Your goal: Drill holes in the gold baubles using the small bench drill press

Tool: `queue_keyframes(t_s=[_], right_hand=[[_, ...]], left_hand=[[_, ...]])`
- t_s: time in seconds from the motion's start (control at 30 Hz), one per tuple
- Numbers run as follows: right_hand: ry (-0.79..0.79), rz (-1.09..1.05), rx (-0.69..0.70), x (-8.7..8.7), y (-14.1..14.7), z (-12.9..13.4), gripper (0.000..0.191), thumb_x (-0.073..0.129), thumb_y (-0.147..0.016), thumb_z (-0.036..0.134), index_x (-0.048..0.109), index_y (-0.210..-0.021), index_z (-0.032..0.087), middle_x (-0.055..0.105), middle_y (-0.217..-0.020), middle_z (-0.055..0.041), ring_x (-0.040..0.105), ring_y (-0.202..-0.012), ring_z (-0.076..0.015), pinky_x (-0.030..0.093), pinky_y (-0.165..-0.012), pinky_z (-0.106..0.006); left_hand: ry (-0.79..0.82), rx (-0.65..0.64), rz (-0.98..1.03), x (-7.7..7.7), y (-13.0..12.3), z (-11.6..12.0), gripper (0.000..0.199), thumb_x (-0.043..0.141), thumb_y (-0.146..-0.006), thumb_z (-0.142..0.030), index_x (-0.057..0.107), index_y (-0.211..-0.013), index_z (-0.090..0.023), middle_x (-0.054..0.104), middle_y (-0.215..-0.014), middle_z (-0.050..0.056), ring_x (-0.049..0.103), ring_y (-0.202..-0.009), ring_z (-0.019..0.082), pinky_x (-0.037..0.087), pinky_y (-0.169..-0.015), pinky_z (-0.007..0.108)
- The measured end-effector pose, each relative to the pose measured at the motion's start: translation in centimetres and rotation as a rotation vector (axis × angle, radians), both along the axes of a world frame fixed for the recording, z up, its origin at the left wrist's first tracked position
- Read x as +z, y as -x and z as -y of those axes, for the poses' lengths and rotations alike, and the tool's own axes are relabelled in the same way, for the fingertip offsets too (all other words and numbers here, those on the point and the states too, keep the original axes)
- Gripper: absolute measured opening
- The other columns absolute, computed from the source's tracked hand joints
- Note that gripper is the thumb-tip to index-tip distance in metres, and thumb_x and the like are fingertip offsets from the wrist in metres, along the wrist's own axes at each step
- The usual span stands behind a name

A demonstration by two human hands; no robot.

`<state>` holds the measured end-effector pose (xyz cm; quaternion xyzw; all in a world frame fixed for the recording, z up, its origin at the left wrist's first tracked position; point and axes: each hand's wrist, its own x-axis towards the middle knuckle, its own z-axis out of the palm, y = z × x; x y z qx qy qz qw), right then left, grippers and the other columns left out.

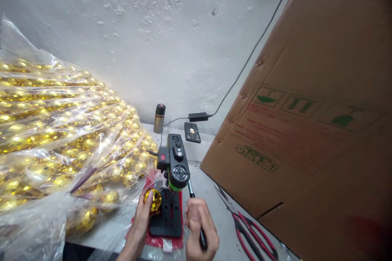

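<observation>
My left hand (141,216) is closed around a shiny gold faceted ball (153,200), beside the black slotted base (167,216) of a small bench drill press (177,163). My right hand (200,228) grips the black handle of a metal lever (191,187) on the press's right side. The drill head stands above the base and hides part of the spot near the ball. Red plastic sheet (153,241) lies under the base.
A large clear plastic bag (52,102) full of gold balls fills the left. Red-and-black scissors (251,232) lie right, before a big cardboard box (306,102). Behind the press are a dark-capped bottle (159,119), a phone-like black slab (192,132) and a corded power adapter (198,117).
</observation>
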<state>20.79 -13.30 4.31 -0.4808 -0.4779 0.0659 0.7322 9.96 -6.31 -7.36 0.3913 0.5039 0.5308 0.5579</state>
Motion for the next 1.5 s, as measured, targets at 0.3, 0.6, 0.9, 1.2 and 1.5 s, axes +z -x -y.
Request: queue_keyframes(t_s=[0.3, 0.6, 0.9, 1.2, 1.5], right_hand=[[0.0, 0.018, 0.02, 0.2, -0.4, 0.1, 0.031, 0.047, -0.11, 0.023, 0.056, -0.081, 0.021, 0.056, -0.074, -0.0004, 0.05, -0.062, -0.0137, 0.036, -0.057, -0.028], [0.012, 0.002, 0.049, 0.1, -0.3, 0.3, 0.031, 0.044, -0.111, 0.02, 0.055, -0.083, 0.023, 0.056, -0.076, 0.0013, 0.048, -0.064, -0.0127, 0.034, -0.058, -0.027], [0.044, -0.048, 0.042, 0.7, 0.0, 0.6, 0.033, 0.045, -0.111, 0.023, 0.056, -0.079, 0.022, 0.056, -0.076, 0.0006, 0.048, -0.064, -0.013, 0.034, -0.06, -0.028], [0.047, -0.092, -0.022, 0.7, 0.8, 0.6, 0.036, 0.046, -0.112, 0.027, 0.055, -0.077, 0.022, 0.054, -0.074, 0.0016, 0.048, -0.064, -0.0129, 0.034, -0.061, -0.029], [0.0, -0.049, -0.098, -0.9, 0.9, 0.3, 0.042, 0.046, -0.11, 0.024, 0.049, -0.068, 0.021, 0.052, -0.072, 0.0022, 0.05, -0.062, -0.0119, 0.037, -0.061, -0.028]], left_hand=[[-0.177, -0.1, -0.37, -0.2, -0.6, 0.9, 0.054, 0.068, -0.083, -0.054, 0.06, -0.124, -0.02, 0.074, -0.123, 0.015, 0.073, -0.117, 0.036, 0.057, -0.105, 0.055], [-0.443, -0.3, -0.616, 0.7, 0.0, 0.1, 0.047, 0.074, -0.078, -0.031, 0.068, -0.124, -0.02, 0.078, -0.119, 0.016, 0.075, -0.11, 0.037, 0.062, -0.098, 0.055], [-0.459, -0.262, -0.728, 1.0, -1.8, -0.8, 0.035, 0.077, -0.075, -0.033, 0.072, -0.107, -0.021, 0.076, -0.106, 0.012, 0.072, -0.1, 0.034, 0.06, -0.089, 0.051], [-0.428, -0.299, -0.777, 0.1, -1.7, -0.6, 0.037, 0.079, -0.072, -0.037, 0.07, -0.104, -0.021, 0.075, -0.098, 0.011, 0.069, -0.092, 0.034, 0.056, -0.084, 0.047], [-0.392, -0.291, -0.746, -0.1, -1.9, -0.7, 0.04, 0.08, -0.068, -0.035, 0.071, -0.104, -0.019, 0.075, -0.1, 0.012, 0.069, -0.096, 0.036, 0.056, -0.085, 0.05]])
